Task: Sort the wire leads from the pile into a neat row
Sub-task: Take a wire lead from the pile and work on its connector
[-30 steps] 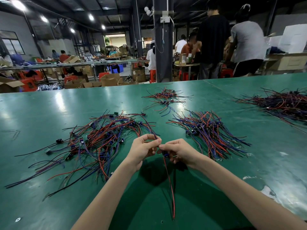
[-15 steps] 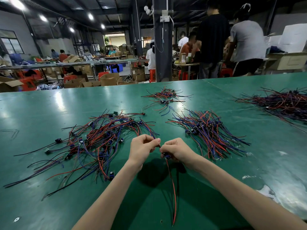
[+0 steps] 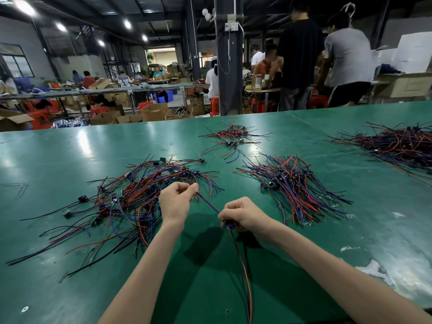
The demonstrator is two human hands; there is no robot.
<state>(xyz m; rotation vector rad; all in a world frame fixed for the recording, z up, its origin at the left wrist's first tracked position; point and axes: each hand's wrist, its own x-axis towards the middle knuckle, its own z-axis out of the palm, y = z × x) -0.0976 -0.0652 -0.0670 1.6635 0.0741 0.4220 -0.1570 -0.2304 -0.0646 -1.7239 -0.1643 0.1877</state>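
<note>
While the left hand (image 3: 176, 202) pinches the blue-purple end of one wire lead (image 3: 208, 202), the right hand (image 3: 245, 217) curls round its blue module (image 3: 230, 225), so the span runs taut, likely to straighten it. Red-black tails hang toward the person. The pile (image 3: 131, 197) is just left and the row (image 3: 297, 190) is right, both on the green table (image 3: 70, 155). Can't tell if the lead is clear of the pile.

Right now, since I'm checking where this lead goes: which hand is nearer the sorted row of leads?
Right. The right hand holds a lead just left of the sorted row; the left hand pinches its other end farther left, at the edge of the tangled pile.
</note>
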